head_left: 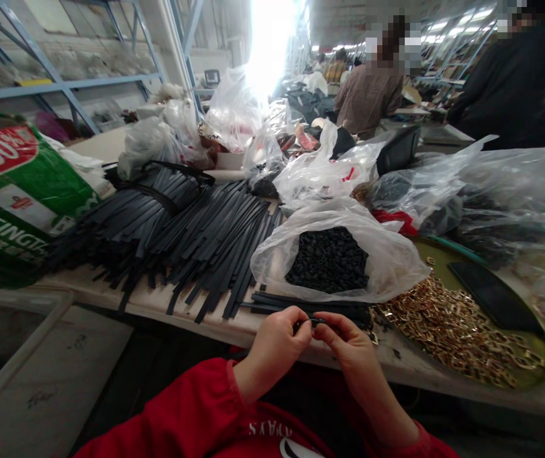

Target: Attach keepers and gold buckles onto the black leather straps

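My left hand (279, 334) and my right hand (348, 343) meet at the table's front edge, fingertips pinched together. Between them is a small black piece (316, 322), mostly hidden by the fingers; it looks like the end of a strap. Just behind the hands lie a few black straps (272, 300). Beyond those, an open clear plastic bag (396, 270) holds a heap of small black pieces (327, 261). To the right, a round yellowish tray (542, 356) carries many gold metal buckles (458, 324). One gold buckle (374, 337) sits beside my right hand.
A large pile of flat black straps (215, 238) covers the table's left part. A green and red bag (9, 203) stands at far left. A dark phone-like slab (494, 296) rests in the tray. Plastic bags (329, 168) crowd the back. Two people (372, 95) stand beyond.
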A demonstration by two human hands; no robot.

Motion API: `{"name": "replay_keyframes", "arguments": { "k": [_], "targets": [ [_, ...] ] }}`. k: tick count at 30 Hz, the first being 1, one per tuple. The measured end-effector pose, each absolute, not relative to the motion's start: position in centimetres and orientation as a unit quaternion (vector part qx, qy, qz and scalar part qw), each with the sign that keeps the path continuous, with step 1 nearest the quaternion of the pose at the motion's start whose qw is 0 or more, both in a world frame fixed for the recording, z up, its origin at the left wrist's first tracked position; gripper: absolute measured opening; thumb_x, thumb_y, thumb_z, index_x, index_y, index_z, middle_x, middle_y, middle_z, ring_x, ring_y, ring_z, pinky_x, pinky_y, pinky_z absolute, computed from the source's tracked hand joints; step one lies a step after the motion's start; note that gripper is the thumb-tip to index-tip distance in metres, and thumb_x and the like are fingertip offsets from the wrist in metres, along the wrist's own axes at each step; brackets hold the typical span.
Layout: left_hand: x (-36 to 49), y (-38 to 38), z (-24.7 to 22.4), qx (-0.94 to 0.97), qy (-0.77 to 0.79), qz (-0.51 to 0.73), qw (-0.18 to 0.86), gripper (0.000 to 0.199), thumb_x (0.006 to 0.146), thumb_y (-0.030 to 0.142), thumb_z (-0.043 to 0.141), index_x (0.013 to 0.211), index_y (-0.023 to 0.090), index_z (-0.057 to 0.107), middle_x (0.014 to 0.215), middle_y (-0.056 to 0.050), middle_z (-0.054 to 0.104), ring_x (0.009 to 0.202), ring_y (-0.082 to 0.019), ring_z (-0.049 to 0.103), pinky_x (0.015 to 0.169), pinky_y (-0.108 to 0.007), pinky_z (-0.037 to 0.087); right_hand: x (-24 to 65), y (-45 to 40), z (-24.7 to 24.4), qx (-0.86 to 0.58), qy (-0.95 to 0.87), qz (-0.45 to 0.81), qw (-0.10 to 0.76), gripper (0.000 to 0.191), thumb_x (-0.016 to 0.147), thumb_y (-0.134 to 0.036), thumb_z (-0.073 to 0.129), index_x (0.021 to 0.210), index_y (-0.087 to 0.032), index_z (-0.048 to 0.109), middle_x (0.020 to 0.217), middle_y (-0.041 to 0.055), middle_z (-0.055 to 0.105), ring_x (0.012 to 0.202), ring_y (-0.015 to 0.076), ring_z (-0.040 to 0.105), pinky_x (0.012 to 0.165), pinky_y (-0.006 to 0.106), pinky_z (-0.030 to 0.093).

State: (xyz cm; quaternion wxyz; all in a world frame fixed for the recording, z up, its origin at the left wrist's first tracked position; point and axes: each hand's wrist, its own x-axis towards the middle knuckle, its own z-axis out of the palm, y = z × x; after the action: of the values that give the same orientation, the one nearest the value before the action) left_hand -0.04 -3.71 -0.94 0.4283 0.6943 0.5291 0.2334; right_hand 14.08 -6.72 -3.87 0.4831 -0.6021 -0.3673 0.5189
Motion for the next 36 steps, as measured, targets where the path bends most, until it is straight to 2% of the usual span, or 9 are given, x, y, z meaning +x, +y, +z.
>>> {"name": "replay_keyframes", "arguments": {
  "k": [5, 9, 13, 16, 20, 24, 31, 33, 36],
  "targets": [
    [0.0, -3.7, -1.1, 0.706, 0.504, 0.224, 0.444, 0.017, 0.078, 0.025, 0.045, 0.072, 0.017, 0.059, 0.065, 0.002, 0.058, 0.061, -0.01, 0.05, 0.056, -0.019, 0.033, 14.5, -6.9, -4.2, -0.589, -0.436, 0.504, 0.457, 0.03, 0.071, -0.042, 0.061, 0.092, -0.022, 0.066, 0.082, 0.0018, 0.064, 0.075, 0.0163, 0.058, 0.069, 0.027, 0.045],
    [0.0, -3.8, -1.1, 0.703, 0.506, 0.22, 0.448, 0.019, 0.079, 0.027, 0.045, 0.073, 0.017, 0.059, 0.067, 0.002, 0.06, 0.06, -0.01, 0.05, 0.057, -0.02, 0.034, 14.4, -6.9, -4.4, -0.58, -0.466, 0.491, 0.453, 0.03, 0.074, -0.044, 0.055, 0.094, -0.023, 0.065, 0.086, 0.0031, 0.061, 0.079, 0.0171, 0.056, 0.066, 0.026, 0.046],
    [0.0, -3.8, -1.3, 0.706, 0.494, 0.21, 0.462, 0.02, 0.079, 0.027, 0.045, 0.071, 0.017, 0.06, 0.065, 0.002, 0.059, 0.058, -0.01, 0.049, 0.056, -0.02, 0.034, 14.4, -6.9, -4.6, -0.57, -0.484, 0.5, 0.437, 0.035, 0.077, -0.046, 0.052, 0.099, -0.023, 0.064, 0.079, 0.0019, 0.058, 0.072, 0.0144, 0.053, 0.065, 0.026, 0.043],
    [0.2, -3.9, -1.4, 0.703, 0.482, 0.216, 0.477, 0.02, 0.079, 0.027, 0.045, 0.07, 0.016, 0.059, 0.062, 0.003, 0.057, 0.057, -0.009, 0.047, 0.054, -0.019, 0.033, 14.5, -7.0, -4.5, -0.563, -0.457, 0.543, 0.423, 0.041, 0.075, -0.052, 0.051, 0.098, -0.02, 0.062, 0.066, -0.0003, 0.054, 0.06, 0.0117, 0.048, 0.057, 0.025, 0.039],
    [0.4, -3.6, -1.3, 0.686, 0.487, 0.227, 0.491, 0.019, 0.078, 0.027, 0.044, 0.071, 0.016, 0.058, 0.063, 0.003, 0.056, 0.058, -0.009, 0.047, 0.055, -0.019, 0.034, 14.3, -7.1, -4.4, -0.556, -0.36, 0.58, 0.475, 0.039, 0.072, -0.053, 0.055, 0.091, -0.02, 0.056, 0.052, -0.006, 0.043, 0.048, 0.0083, 0.038, 0.046, 0.021, 0.031],
    [0.4, -3.7, -1.3, 0.683, 0.478, 0.236, 0.499, 0.019, 0.079, 0.026, 0.045, 0.072, 0.016, 0.059, 0.067, 0.002, 0.058, 0.064, -0.01, 0.05, 0.059, -0.019, 0.035, 13.5, -7.5, -4.8, -0.537, -0.291, 0.599, 0.518, 0.03, 0.071, -0.047, 0.061, 0.083, -0.022, 0.049, 0.051, -0.0081, 0.041, 0.046, 0.0062, 0.035, 0.044, 0.019, 0.026],
    [0.4, -4.3, -1.4, 0.676, 0.462, 0.24, 0.522, 0.018, 0.08, 0.027, 0.045, 0.078, 0.016, 0.059, 0.074, 0.001, 0.061, 0.069, -0.012, 0.053, 0.063, -0.021, 0.039, 13.8, -8.1, -5.0, -0.502, -0.254, 0.635, 0.529, 0.027, 0.071, -0.042, 0.063, 0.082, -0.021, 0.05, 0.051, -0.0084, 0.041, 0.046, 0.0057, 0.034, 0.044, 0.019, 0.025],
    [0.4, -4.4, -1.2, 0.674, 0.449, 0.244, 0.533, 0.014, 0.079, 0.023, 0.045, 0.086, 0.016, 0.056, 0.077, 0.0, 0.061, 0.071, -0.012, 0.054, 0.064, -0.021, 0.04, 14.0, -8.1, -4.8, -0.49, -0.228, 0.643, 0.542, 0.026, 0.07, -0.04, 0.064, 0.081, -0.021, 0.051, 0.051, -0.0083, 0.041, 0.046, 0.0056, 0.033, 0.045, 0.019, 0.025],
    [0.1, -4.5, -0.9, 0.671, 0.445, 0.257, 0.534, 0.02, 0.077, 0.014, 0.043, 0.096, 0.016, 0.049, 0.082, -0.001, 0.06, 0.075, -0.012, 0.055, 0.068, -0.022, 0.041, 13.8, -8.1, -4.5, -0.467, -0.202, 0.661, 0.552, 0.023, 0.071, -0.038, 0.064, 0.079, -0.021, 0.051, 0.049, -0.0087, 0.039, 0.046, 0.0053, 0.031, 0.046, 0.019, 0.025]
  ]
}}
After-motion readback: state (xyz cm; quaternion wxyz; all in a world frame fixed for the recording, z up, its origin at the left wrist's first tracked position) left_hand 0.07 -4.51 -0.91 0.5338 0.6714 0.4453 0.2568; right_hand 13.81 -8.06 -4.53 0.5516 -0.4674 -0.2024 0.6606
